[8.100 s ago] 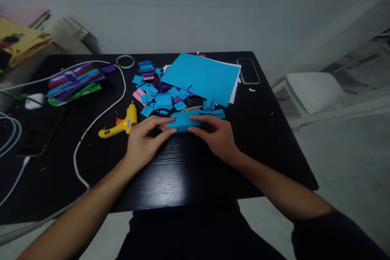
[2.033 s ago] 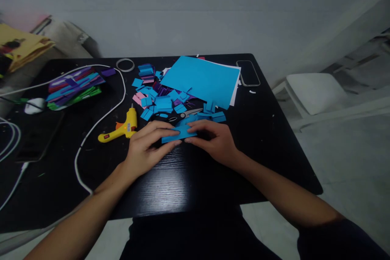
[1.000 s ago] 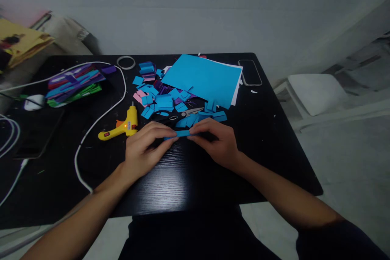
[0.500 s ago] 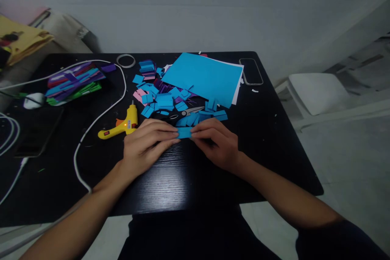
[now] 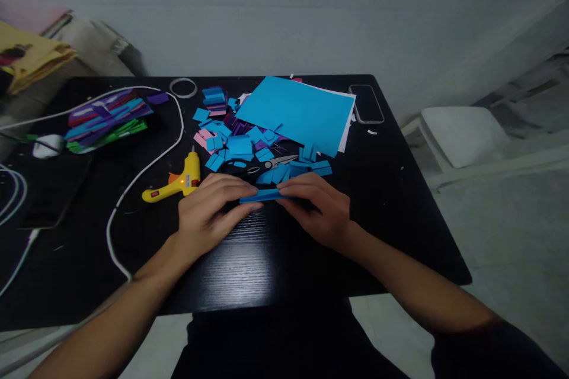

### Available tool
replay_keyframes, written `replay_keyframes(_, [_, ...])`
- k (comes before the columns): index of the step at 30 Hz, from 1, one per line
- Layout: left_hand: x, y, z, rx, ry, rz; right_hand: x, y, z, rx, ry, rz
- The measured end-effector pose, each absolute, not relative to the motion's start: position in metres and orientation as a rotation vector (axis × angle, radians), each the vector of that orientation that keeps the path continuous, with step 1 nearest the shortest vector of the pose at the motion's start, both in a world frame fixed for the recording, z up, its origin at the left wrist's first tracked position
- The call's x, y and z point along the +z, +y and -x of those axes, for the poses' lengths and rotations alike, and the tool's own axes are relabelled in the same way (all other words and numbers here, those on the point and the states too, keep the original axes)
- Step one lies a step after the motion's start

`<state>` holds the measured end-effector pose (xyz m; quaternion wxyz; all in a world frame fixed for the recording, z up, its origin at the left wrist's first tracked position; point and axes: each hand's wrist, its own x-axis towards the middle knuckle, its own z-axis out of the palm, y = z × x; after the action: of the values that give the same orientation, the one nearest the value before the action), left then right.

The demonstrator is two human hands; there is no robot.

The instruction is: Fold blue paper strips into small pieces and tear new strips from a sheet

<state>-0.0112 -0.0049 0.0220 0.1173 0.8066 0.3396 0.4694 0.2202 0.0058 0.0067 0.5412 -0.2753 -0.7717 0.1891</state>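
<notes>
A narrow blue paper strip with a crease along it stretches between my two hands, just above the black table. My left hand pinches its left end between thumb and fingers. The right end is in the fingers of my right hand. Behind the hands lie a pile of blue paper pieces, grey scissors and a large blue sheet over white paper. A yellow glue gun with an orange light lies beside my left hand.
On the left are a bundle of coloured paper strips, a white cable, a white plug and a dark phone. A tape ring and another phone lie toward the back. A white stool stands right of the table.
The blue strip has tilted between my fingers, showing a narrower, folded face and more of its left end. Both hands have stayed almost in place.
</notes>
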Motion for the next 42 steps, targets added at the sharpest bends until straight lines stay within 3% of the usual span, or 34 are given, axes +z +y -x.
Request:
replay_keyframes(13, [0.0178,-0.0053,0.0110,1.362,1.044,-2.345,0.0084,0.0065,-0.2238,0.243,-1.822,0.729])
replay_keyframes(42, [0.0219,-0.0019,0.0103,1.346,1.099,-2.468,0.0058,0.0088,-0.2201,0.430,-1.857,0.760])
